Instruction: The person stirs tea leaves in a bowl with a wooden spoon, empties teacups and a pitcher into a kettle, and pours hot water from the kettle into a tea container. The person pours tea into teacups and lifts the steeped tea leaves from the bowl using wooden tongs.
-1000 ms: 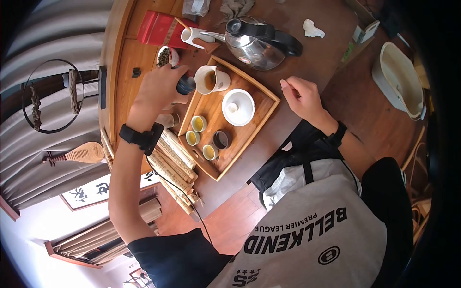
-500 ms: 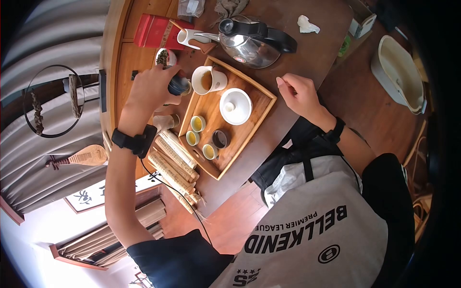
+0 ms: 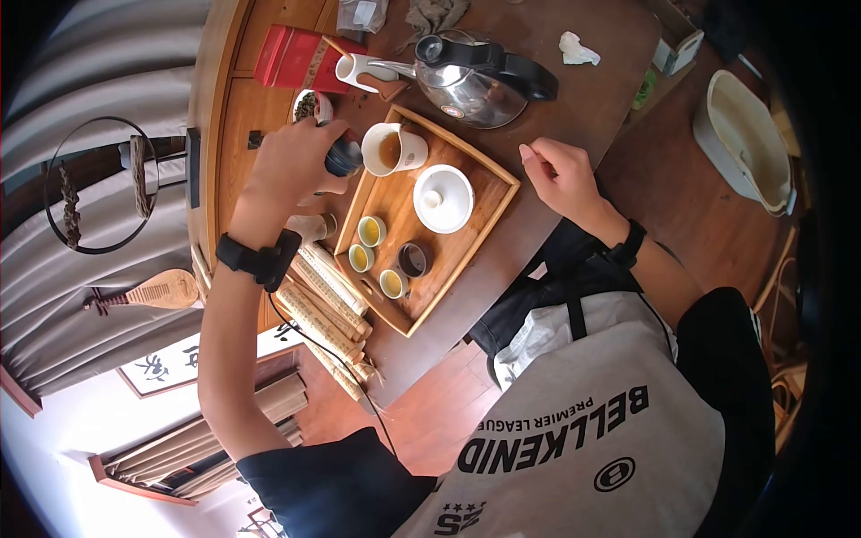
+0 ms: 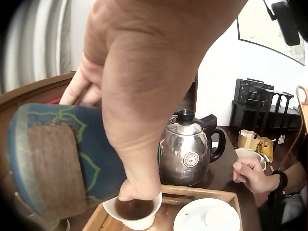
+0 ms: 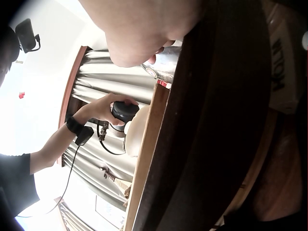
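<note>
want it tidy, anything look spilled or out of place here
A crumpled white scrap, perhaps tissue, lies loose by the kettle's handle, like litter. Dark specks near the red box may be spilled crumbs.

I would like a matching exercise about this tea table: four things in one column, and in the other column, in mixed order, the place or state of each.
Things
1. kettle
2. jar
3. white lid
4. dark cup

Places and states
A. on the tray, beside small pale cups with yellow drink in them
B. gripped by the left hand
C. outside the tray, shiny metal, with a black handle
D. on the tray, round, with a knob in its middle

Right pairs: 1-C, 2-B, 3-D, 4-A
</note>
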The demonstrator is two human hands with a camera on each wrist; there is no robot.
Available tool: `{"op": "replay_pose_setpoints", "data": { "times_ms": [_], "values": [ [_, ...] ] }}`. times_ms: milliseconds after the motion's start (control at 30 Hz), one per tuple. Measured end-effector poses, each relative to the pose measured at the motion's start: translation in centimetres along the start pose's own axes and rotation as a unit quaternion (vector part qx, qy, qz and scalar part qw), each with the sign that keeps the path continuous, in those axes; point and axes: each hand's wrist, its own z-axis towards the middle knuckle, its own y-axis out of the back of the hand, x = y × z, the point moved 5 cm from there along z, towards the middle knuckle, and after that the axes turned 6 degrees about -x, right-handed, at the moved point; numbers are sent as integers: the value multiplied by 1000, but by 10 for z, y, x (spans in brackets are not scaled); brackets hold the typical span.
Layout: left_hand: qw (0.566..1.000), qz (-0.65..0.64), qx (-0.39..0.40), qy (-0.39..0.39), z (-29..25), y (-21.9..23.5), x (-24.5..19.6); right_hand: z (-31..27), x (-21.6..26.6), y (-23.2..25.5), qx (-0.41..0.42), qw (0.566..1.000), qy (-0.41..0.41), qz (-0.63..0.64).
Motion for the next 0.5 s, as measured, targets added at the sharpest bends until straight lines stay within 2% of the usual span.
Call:
{"op": "replay_pose_setpoints", "data": {
  "times_ms": [167, 233, 367, 500],
  "values": [
    [1000, 0, 9, 12, 0, -15, 1, 0, -1, 0, 0, 1000, 0, -1],
    [999, -21, -33, -6, -3, -14, 4, -1, -3, -1, 5, 1000, -4, -2],
    [999, -41, -27, 21, -7, -16, 16, 0, -1, -2, 10, 1000, -4, -5],
    [990, -111, -84, 15, -10, -16, 12, -3, -5, -2, 22, 1000, -5, -19]
  ]
}}
